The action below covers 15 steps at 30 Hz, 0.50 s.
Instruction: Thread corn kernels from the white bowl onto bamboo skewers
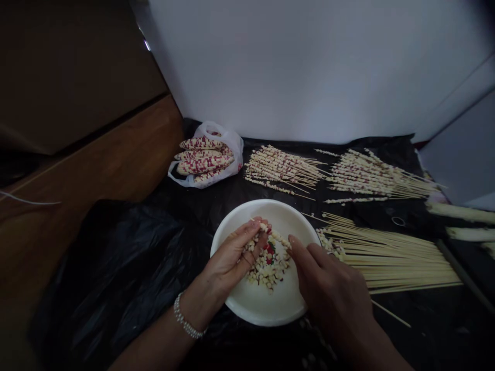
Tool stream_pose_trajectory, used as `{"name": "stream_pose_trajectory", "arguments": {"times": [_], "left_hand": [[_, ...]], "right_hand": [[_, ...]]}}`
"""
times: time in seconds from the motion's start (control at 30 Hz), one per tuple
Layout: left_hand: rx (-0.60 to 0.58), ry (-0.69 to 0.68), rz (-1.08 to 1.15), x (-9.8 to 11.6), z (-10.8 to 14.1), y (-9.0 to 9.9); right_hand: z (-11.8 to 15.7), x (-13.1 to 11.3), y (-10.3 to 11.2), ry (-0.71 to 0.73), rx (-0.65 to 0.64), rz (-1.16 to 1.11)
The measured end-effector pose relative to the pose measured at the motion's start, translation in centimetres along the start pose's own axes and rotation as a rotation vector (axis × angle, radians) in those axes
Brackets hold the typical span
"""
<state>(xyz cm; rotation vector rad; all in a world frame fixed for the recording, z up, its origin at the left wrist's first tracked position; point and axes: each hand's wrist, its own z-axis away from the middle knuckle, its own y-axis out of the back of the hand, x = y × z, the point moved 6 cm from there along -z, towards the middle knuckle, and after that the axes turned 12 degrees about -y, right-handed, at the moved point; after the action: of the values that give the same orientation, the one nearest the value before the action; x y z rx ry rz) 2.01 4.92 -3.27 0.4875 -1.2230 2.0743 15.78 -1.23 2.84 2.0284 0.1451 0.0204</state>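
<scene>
Grip uncertain: half-curled, the left hand (230, 256) and right hand (328, 281) may or may not be pinching anything; I cannot tell. Both reach into a round white bowl (263, 304), resting on a glossy black plastic sheet (116, 278) beside a fan of pale bamboo skewers (390, 263), directly over a heap of loose pale-yellow corn kernels (268, 270) flecked with red, inside the bowl.

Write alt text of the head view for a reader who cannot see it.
The left hand, with a bracelet, and the right hand reach into a white bowl of loose corn kernels on black plastic. Behind it lie red-speckled corn cobs in a plastic bag and skewers threaded with kernels; bare skewers spread to the right.
</scene>
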Motion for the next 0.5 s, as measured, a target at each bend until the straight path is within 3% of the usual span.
{"name": "stream_pose_trajectory", "arguments": {"times": [0.2, 0.4, 0.5], "left_hand": [[-0.027, -0.007, -0.033, 0.2, 0.4, -0.5], [-0.187, 0.276, 0.151, -1.0, 0.9, -1.8], [-0.197, 0.324, 0.227, -0.7, 0.7, -1.8]], "right_hand": [[-0.4, 0.1, 0.1, -0.026, 0.098, 0.024], [-0.3, -0.1, 0.1, -0.028, 0.07, -0.023], [-0.2, -0.7, 0.4, 0.042, 0.047, -0.139]]}}
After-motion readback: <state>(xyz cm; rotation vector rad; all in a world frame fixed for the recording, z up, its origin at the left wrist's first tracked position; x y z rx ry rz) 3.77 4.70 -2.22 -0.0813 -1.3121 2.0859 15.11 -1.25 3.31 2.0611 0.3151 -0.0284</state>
